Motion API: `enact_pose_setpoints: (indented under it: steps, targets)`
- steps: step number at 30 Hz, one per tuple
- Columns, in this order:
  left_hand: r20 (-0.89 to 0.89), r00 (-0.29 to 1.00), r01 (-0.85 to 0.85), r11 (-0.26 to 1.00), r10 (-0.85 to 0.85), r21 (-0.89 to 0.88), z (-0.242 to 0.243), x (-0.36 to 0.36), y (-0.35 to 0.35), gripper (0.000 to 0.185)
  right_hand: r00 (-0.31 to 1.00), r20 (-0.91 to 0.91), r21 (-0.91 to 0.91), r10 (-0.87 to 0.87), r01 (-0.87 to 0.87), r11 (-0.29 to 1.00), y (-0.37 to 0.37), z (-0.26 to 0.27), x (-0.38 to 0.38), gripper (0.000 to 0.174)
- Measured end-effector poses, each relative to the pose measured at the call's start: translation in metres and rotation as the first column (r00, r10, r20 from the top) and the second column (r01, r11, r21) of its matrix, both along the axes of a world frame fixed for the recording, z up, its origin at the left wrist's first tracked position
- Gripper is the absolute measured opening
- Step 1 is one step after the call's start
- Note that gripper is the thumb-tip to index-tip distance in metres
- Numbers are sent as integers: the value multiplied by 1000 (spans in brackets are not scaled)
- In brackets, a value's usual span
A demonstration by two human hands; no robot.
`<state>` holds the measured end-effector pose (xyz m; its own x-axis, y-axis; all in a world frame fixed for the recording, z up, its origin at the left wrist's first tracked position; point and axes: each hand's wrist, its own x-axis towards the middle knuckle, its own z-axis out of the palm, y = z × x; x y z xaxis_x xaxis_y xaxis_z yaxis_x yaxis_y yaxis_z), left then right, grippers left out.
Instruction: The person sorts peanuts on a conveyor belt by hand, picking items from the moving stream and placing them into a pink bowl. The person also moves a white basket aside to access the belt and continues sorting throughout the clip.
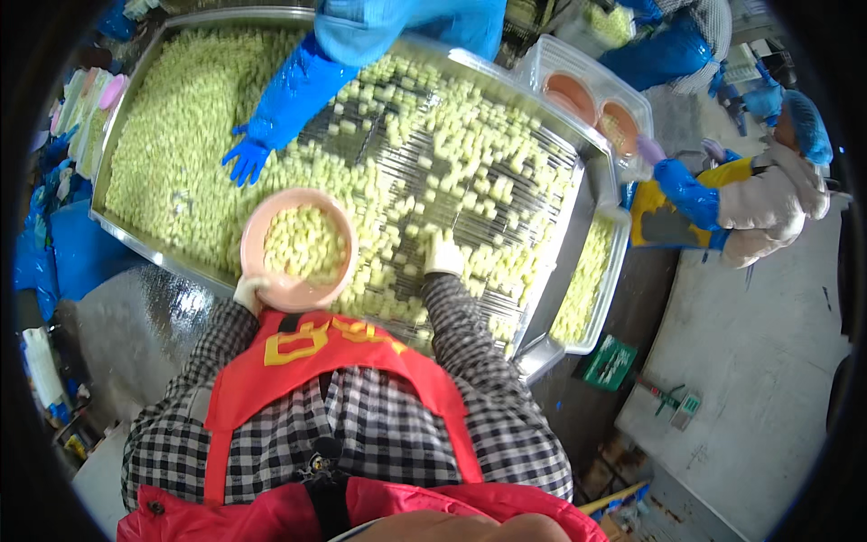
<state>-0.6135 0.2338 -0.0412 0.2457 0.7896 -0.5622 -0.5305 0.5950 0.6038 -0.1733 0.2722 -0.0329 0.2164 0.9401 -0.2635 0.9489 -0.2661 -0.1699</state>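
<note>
My left hand, in a pale glove, grips the rim of a pinkish plastic bowl at its lower left. Many pale green cut pieces lie in the bowl. My right hand, in a white glove, reaches down among loose pieces on the slatted metal surface of a large sorting table; its fingertips are blurred, so whether it holds any is unclear. A dense heap of the same pieces covers the table's left part.
Across the table a co-worker's blue-gloved hand spreads over the heap. A filled white tub stands below the right-end chute. A clear crate with pinkish bowls is at the upper right, near another worker. A green crate lies lower right.
</note>
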Motion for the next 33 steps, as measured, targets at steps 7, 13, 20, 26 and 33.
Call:
enact_pose_setpoints:
  steps: [7, 13, 20, 26, 33]
  targets:
    - [72, 995, 57, 993, -65, 99, 25, 14, 5, 77, 861, -126, -231, -493, 458, 859, 27, -17, 7, 51]
    - [36, 999, -9, 980, 2, 199, 27, 20, 4, 81, 796, -467, -21, -385, 426, 905, 17, 52, -51, 37]
    - [118, 990, 58, 981, -81, 186, 15, 18, 11, 75, 830, -556, 215, -43, 194, 957, 12, 46, -99, 33]
    - [102, 991, 65, 971, -90, 231, 22, 18, 9, 73, 984, -48, -210, -171, 157, 965, 11, 16, -39, 26]
    - [76, 994, 60, 983, -74, 171, 17, 15, 7, 69, 934, -186, -130, -306, 285, 950, 11, -18, -24, 27]
